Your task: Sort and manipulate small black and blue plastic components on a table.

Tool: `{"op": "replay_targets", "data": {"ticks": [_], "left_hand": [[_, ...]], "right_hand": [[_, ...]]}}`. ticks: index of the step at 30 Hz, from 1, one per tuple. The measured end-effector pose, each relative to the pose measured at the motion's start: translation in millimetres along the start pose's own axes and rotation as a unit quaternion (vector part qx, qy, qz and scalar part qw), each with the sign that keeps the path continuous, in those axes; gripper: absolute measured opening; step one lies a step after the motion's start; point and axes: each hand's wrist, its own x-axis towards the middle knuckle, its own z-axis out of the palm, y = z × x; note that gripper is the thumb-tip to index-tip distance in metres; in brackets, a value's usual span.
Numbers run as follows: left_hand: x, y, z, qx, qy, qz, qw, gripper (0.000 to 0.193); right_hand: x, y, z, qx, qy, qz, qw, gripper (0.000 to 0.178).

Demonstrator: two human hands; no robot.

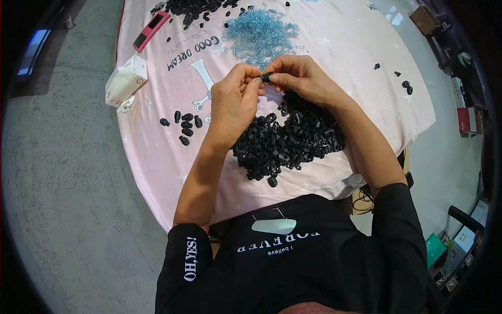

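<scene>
Between my two hands, above the far-middle part of the table, is a small black plastic cord lock [266,77]. My left hand [235,104] pinches one end of it with thumb and fingertips. The thumb and forefinger of my right hand [302,78] close on its other end. Fingers partly cover the piece, so its details are hard to see. Just beyond my fingertips lies a heap of small bluish metal springs [261,34]. Nearer me, between my forearms, spreads a large pile of black plastic parts [287,144].
Several black cord locks [187,125] lie left of my left wrist. A white tissue box [126,81] and a pink-red handheld device [151,31] sit along the left edge. More black parts [196,8] lie at the back; a few loose ones [406,83] are far right. A pale pink cloth [366,47] covers the table.
</scene>
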Motion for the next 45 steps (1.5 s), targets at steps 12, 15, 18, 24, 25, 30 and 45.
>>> {"op": "replay_targets", "data": {"ticks": [12,15,18,24,25,30,45], "left_hand": [[1.8,-1.3,-2.8,-0.035,-0.023,-0.045,0.998,0.011],[2.5,-0.9,-5.8,-0.044,-0.039,-0.066,0.996,0.013],[3.4,-2.4,-6.9,-0.047,-0.046,-0.071,0.995,0.013],[-2.2,4.6,-2.1,0.042,-0.016,0.001,0.999,0.008],[-3.4,7.2,-1.2,0.105,-0.003,0.034,0.994,0.006],[-3.1,5.4,1.7,0.097,0.006,0.038,0.995,0.003],[-7.3,3.4,9.9,0.051,0.032,-0.008,0.998,0.002]], "right_hand": [[0.0,0.6,1.7,0.01,-0.001,-0.002,1.0,0.016],[0.1,-0.6,2.8,-0.001,0.002,0.012,1.0,0.016],[-0.4,-1.6,2.7,0.022,-0.004,0.016,1.0,0.016],[1.7,3.8,3.3,-0.015,0.005,0.002,1.0,0.013],[1.4,3.3,2.5,-0.014,0.005,0.003,1.0,0.013],[0.2,2.2,1.9,-0.01,0.0,0.018,1.0,0.015],[-3.3,-5.1,1.5,-0.047,0.008,0.003,0.999,0.014]]}}
